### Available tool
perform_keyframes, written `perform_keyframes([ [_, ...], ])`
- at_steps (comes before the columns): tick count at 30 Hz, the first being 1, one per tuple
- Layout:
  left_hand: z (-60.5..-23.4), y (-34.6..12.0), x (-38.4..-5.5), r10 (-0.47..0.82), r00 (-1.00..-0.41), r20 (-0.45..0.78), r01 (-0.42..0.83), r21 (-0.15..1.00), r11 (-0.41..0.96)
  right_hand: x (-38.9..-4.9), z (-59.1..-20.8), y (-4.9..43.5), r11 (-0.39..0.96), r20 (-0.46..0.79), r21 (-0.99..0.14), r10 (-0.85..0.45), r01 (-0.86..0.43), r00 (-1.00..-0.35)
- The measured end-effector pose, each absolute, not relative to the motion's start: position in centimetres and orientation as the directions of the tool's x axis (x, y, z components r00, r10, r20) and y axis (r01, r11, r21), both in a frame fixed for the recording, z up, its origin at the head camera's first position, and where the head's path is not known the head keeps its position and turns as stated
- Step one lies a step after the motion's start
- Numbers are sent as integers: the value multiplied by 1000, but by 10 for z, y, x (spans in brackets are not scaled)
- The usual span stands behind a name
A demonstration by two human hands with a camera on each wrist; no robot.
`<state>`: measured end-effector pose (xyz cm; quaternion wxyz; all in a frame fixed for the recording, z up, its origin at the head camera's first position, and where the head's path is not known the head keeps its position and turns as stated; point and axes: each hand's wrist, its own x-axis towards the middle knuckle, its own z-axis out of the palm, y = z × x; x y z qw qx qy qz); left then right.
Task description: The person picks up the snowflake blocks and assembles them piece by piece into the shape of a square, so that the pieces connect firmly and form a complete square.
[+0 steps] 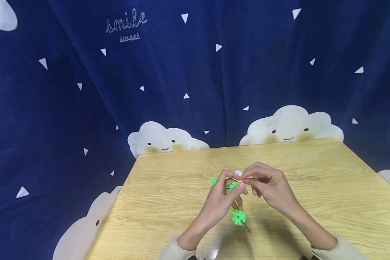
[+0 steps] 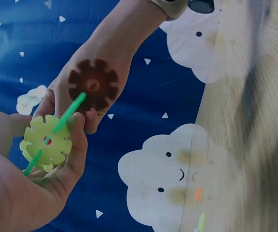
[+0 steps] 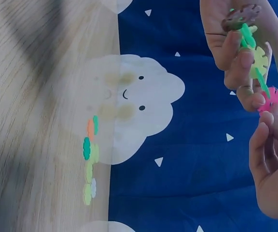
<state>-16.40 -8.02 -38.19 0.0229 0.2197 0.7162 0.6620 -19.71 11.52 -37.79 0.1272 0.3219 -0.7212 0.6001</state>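
Notched plastic snowflake discs are joined in a chain between both hands. My left hand (image 1: 214, 202) holds the chain, its fingers curled around the discs. A brown disc (image 2: 105, 79), a green disc (image 2: 66, 113) seen edge-on and a yellow-green disc (image 2: 37, 140) show in the left wrist view. At the chain's other end, my right hand (image 1: 273, 184) pinches a pink disc (image 3: 274, 96) between thumb and fingers, touching the left fingertips. In the head view, a bright green disc (image 1: 238, 217) hangs below the left hand. Fingers partly hide the chain.
Several loose discs lie on the wooden table (image 1: 169, 195) beyond the hands, among them an orange one (image 3: 90, 129), a teal one (image 3: 86, 148) and a white one (image 1: 238, 173). A dark blue curtain (image 1: 169, 65) with clouds surrounds the table's far and left sides.
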Motion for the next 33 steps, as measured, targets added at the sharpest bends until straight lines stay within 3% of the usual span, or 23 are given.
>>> perform_keyframes([
  [12,-383,-82,-163,262,-931,253,277,959,58,-207,-377,121,67,523,-815,-342,-576,-780],
  [22,-380,-86,-163,207,-950,235,235,972,-26,-258,-400,155,163,304,-931,-141,-325,-942],
  [28,-380,-87,-163,198,-954,226,221,974,-47,-289,-434,174,316,137,-934,-109,-165,-985],
  [33,-379,-88,-162,188,-958,215,209,977,-53,-311,-455,179,383,63,-917,-128,-108,-990],
])
